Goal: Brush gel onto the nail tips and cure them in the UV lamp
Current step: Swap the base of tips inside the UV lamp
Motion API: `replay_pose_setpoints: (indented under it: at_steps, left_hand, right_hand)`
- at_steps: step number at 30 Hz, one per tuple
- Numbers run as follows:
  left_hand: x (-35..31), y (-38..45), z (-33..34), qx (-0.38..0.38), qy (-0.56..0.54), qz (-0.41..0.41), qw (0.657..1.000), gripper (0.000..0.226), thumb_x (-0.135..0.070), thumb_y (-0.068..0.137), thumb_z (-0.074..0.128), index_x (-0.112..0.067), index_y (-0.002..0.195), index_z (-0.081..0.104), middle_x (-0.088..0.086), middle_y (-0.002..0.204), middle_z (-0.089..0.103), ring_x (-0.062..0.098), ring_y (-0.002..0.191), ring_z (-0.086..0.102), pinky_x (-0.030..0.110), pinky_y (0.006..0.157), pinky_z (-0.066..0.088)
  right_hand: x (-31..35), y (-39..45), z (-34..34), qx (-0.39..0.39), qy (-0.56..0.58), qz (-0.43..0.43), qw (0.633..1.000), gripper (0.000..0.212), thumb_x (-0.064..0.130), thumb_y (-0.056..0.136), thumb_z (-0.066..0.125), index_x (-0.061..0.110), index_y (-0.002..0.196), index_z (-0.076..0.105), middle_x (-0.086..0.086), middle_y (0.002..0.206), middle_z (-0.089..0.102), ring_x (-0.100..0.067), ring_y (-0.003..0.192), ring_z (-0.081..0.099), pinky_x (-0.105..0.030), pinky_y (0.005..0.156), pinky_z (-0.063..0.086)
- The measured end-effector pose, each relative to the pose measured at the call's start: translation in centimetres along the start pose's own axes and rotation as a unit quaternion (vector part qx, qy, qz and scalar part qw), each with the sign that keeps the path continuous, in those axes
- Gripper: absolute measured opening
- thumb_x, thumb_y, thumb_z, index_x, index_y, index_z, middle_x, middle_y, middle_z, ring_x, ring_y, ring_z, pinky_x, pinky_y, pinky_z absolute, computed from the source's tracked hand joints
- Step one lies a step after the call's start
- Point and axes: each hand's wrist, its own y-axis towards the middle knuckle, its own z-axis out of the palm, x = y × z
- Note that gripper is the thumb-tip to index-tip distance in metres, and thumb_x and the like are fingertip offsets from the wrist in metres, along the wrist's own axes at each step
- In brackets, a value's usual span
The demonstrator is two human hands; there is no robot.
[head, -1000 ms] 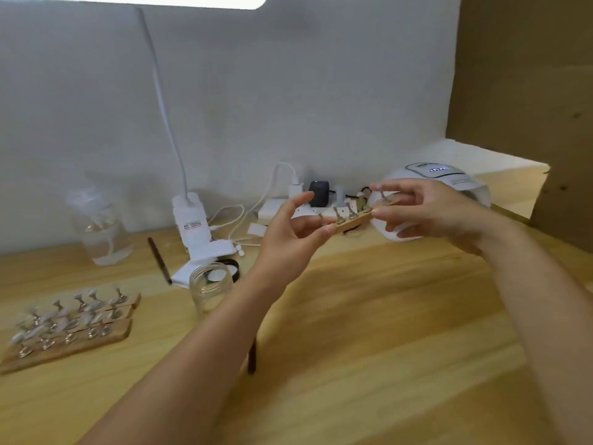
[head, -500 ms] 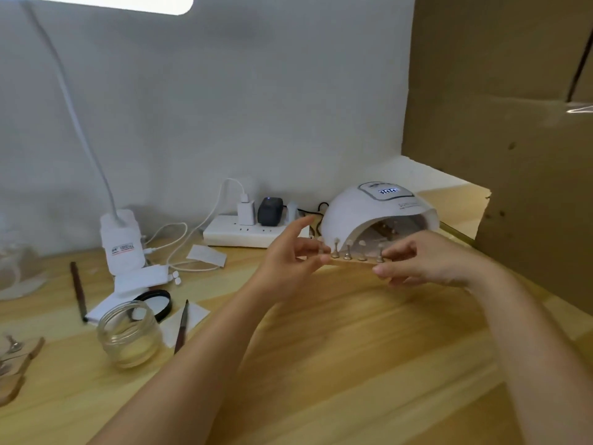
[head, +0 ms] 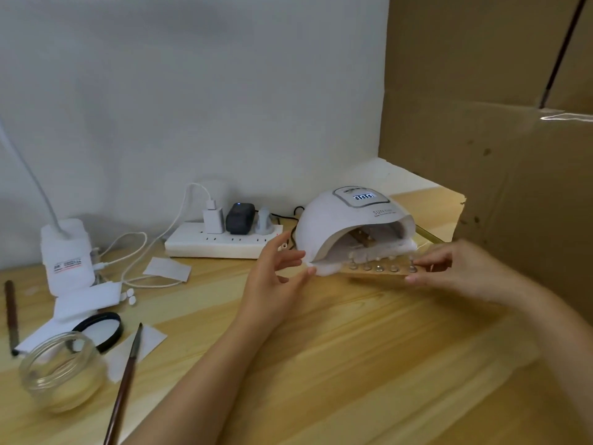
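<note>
Where the white domed UV lamp [head: 349, 224] opens, a flat wooden strip [head: 373, 271] of small metal nail-tip stands lies half inside | right hand [head: 455, 271] pinches its right end, palm down | left hand [head: 274, 277] spread, fingertips touching lamp's left edge | smooth wooden table [head: 369, 364]

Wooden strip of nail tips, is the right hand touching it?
Touching. The head view shows the right hand pinching the wooden strip's right end.

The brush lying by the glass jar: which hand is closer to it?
Left. The left hand is at the UV lamp's left edge, nearer the brush; the right hand holds the wooden strip farther right.
</note>
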Motion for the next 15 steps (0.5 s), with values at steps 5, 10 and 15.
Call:
replay_pose_setpoints:
  at_steps: [5, 10, 15]
  left_hand:
    - [0.1, 0.1, 0.2, 0.017, 0.007, -0.011, 1.0, 0.048, -0.017, 0.084, 0.064, -0.024, 0.128, 0.044, -0.014, 0.107, 0.056, -0.014, 0.095, 0.049, -0.001, 0.071, 0.04]
    - [0.3, -0.3, 0.3, 0.053, 0.04, 0.001, 0.998, 0.041, -0.02, 0.087, 0.06, -0.033, 0.122, 0.045, -0.024, 0.111, 0.053, -0.016, 0.103, 0.046, 0.001, 0.078, 0.039]
    - [0.5, -0.3, 0.3, 0.065, 0.048, 0.006, 0.997, 0.041, -0.022, 0.087, 0.06, -0.04, 0.119, 0.042, -0.028, 0.111, 0.051, -0.014, 0.109, 0.045, 0.005, 0.084, 0.038]
  right_hand:
    - [-1.7, 0.7, 0.7, -0.091, 0.021, 0.023, 0.995, 0.027, 0.019, 0.072, 0.077, 0.007, 0.096, 0.071, -0.002, 0.088, 0.063, -0.011, 0.073, 0.052, -0.013, 0.061, 0.037]
    - [-0.7, 2.4, 3.6, -0.158, -0.001, 0.024, 0.987, 0.023, 0.025, 0.074, 0.076, 0.009, 0.09, 0.073, 0.001, 0.07, 0.06, -0.005, 0.059, 0.046, -0.019, 0.052, 0.032]
    - [0.8, 3.9, 5.9, -0.18, -0.05, 0.024, 0.982, 0.024, 0.039, 0.075, 0.073, 0.02, 0.063, 0.066, 0.003, 0.06, 0.059, -0.013, 0.062, 0.054, -0.024, 0.051, 0.033]
